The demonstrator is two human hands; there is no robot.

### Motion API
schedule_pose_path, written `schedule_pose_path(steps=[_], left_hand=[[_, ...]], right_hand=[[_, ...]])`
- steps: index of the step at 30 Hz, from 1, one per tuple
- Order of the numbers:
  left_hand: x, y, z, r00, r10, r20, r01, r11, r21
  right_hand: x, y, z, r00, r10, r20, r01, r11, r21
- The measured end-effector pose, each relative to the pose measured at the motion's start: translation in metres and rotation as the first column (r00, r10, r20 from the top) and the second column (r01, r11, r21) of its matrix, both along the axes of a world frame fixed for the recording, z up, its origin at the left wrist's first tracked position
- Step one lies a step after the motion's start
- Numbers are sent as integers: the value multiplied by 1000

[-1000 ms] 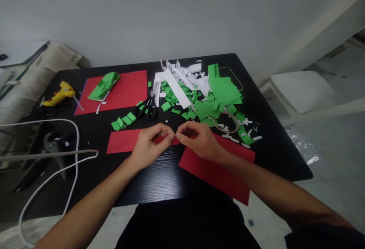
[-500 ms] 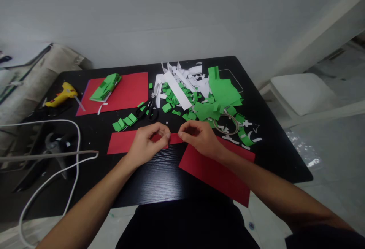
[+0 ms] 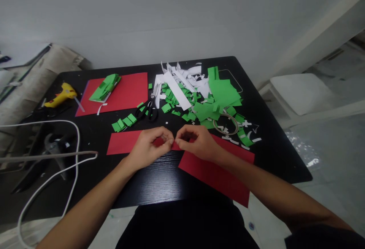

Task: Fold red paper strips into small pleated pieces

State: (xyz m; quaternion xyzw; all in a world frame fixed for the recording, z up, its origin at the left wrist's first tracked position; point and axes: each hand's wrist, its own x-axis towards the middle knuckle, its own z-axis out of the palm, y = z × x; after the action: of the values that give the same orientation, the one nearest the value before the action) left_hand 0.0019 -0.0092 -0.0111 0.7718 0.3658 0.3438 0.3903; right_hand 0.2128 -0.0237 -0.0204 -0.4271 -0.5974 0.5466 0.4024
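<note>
While the left hand (image 3: 151, 148) and the right hand (image 3: 199, 142) meet above the front of the black counter (image 3: 159, 184), each grip is pinched, thumb to fingertips, on a small red strip (image 3: 177, 147) between them, largely covered by the fingers. Beside and partly behind the left hand: one long red piece (image 3: 122, 143), flat; whether it joins the small strip cannot be told. Beneath the right hand and forearm: one red sheet (image 3: 213, 173), aslant, one corner past the counter's front edge. Beyond the hands: one pair of scissors (image 3: 150, 106), black-handled; a short row of green pieces (image 3: 132, 119); a mixed heap of green paper (image 3: 225, 91) and white paper (image 3: 177, 90); one thin ring (image 3: 237, 126) at its near right side. Far left: a larger red sheet (image 3: 131, 91) bearing a folded green bundle (image 3: 105, 87); one yellow glue gun (image 3: 61, 97), just beside; one white cable (image 3: 78, 138), looped, nearer.
</note>
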Motion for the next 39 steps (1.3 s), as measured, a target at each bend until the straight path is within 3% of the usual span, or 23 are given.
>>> schedule_pose_path(steps=[8,21,34,39], left_hand=[[-7,5,6,999,36,27,-35,999,-19],[-8,5,3,999,46,28,-46,999,-3],[-6,4,5,996,82,-21,-81,995,54],[-8,4,4,989,141,-45,-133,978,160]], right_hand=[[10,7,2,999,1,-35,-1,1000,-2],[10,7,4,995,-15,-102,21,998,56],[10,4,6,994,-71,77,59,987,153],[10,9,3,997,-46,-62,49,997,59]])
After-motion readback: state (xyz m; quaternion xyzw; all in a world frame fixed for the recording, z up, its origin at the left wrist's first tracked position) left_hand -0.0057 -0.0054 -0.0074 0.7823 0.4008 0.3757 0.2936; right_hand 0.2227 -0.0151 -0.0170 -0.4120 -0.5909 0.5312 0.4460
